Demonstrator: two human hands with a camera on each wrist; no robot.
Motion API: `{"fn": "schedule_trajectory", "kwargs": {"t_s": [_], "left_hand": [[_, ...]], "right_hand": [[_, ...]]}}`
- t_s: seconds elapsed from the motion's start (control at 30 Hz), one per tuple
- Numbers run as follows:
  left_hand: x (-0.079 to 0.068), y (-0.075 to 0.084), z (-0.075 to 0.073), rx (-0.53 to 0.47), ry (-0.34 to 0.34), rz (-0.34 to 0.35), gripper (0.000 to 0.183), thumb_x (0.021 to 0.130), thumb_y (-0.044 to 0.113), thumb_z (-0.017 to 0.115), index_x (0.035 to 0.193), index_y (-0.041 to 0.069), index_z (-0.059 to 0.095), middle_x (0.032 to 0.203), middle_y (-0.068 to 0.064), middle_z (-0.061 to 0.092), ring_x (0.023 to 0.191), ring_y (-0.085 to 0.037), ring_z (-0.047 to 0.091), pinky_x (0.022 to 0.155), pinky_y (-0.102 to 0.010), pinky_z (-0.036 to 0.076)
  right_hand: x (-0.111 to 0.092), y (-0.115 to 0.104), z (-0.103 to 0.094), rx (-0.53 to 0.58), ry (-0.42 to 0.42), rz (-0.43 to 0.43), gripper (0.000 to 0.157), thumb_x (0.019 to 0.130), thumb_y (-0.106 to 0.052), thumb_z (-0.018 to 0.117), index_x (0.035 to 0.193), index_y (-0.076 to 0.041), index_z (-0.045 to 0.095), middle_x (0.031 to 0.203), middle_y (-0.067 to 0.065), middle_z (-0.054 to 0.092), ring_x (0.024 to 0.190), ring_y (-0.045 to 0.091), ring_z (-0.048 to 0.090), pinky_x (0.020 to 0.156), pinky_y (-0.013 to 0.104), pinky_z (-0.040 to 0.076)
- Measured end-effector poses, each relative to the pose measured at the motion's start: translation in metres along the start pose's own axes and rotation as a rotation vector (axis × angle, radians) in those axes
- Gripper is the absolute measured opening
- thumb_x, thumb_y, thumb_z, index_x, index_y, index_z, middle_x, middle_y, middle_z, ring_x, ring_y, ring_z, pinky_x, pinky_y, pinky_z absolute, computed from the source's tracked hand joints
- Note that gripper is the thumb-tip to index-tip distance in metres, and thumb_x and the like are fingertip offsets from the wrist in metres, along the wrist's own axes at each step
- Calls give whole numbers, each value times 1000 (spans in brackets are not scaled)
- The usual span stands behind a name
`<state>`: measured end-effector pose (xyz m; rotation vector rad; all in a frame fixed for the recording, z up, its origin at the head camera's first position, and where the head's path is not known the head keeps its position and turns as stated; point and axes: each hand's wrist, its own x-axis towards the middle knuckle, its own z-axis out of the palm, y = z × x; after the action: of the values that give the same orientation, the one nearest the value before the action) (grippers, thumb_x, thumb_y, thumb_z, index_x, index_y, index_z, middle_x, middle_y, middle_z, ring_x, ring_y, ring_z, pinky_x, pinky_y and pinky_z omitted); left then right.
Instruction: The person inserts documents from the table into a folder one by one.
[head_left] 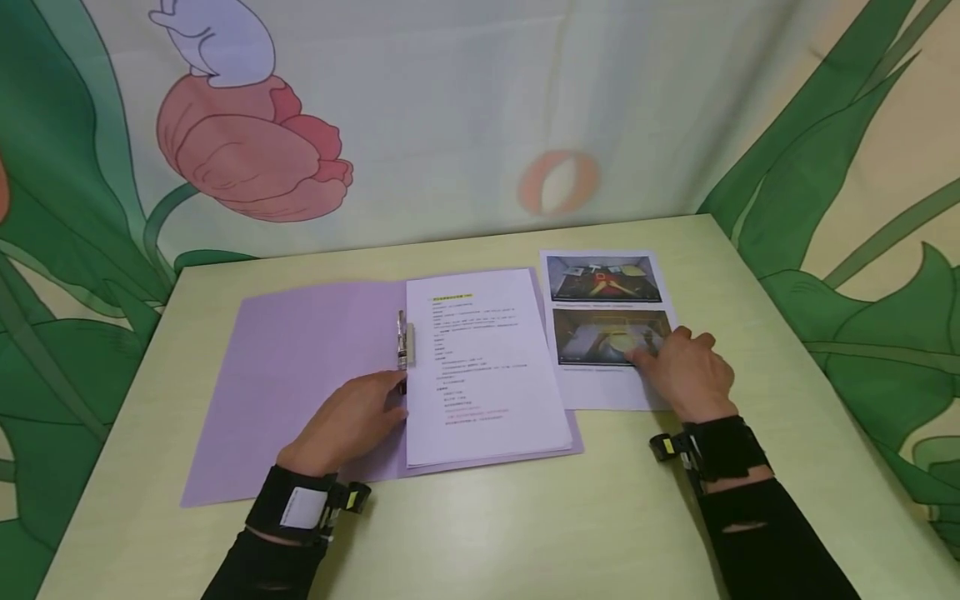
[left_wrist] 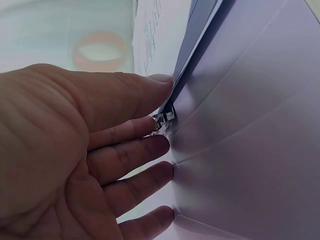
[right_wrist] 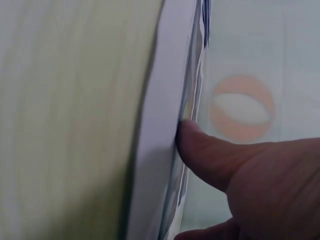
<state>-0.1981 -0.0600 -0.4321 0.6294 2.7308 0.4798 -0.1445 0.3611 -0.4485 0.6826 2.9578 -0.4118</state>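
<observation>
A purple folder [head_left: 300, 358] lies opened out on the table, with a metal clip [head_left: 402, 337] along its spine. Printed pages [head_left: 487, 383] lie on its right half. My left hand [head_left: 348, 421] rests on the folder below the clip. In the left wrist view, the left thumb [left_wrist: 145, 90] lies at the pages' edge and the spread fingertips touch the purple cover. To the right, a sheet with two printed photos [head_left: 600, 387] lies partly beside the folder. My right hand [head_left: 693, 375] holds its right edge, thumb on top; the fingers' undersides are hidden.
The pale wooden table [head_left: 480, 533] has its back edge against a white curtain [head_left: 450, 108] with flower drawings. Green leaf-patterned cloth [head_left: 847, 275] hangs at the right side. Black wrist bands with small cameras sit on both wrists.
</observation>
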Motion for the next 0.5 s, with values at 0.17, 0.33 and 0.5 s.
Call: {"fn": "schedule_trajectory", "kwargs": {"t_s": [0.17,0.33,0.5], "left_hand": [[0,0,0,-1,-6,-8,58,88,19,69,139,1,48,137,-17,56,123,-31,52,100,-52,45],[0,-1,1,-6,-2,-4,57,88,18,69,139,2,49,137,-16,57,124,-29,52,100,-51,45],[0,-2,2,-12,0,-7,57,89,19,68,139,2,49,137,-15,56,123,-29,52,100,-51,45]], "right_hand": [[3,1,-4,3,-51,10,92,83,-60,63,115,24,43,93,38,49,81,50,55,48,47,42],[8,1,-8,13,-131,56,101,77,-65,67,119,23,41,94,36,47,85,48,53,56,48,43],[11,3,-9,32,-156,77,100,73,-66,70,116,22,47,92,33,51,81,43,54,54,44,42]]}}
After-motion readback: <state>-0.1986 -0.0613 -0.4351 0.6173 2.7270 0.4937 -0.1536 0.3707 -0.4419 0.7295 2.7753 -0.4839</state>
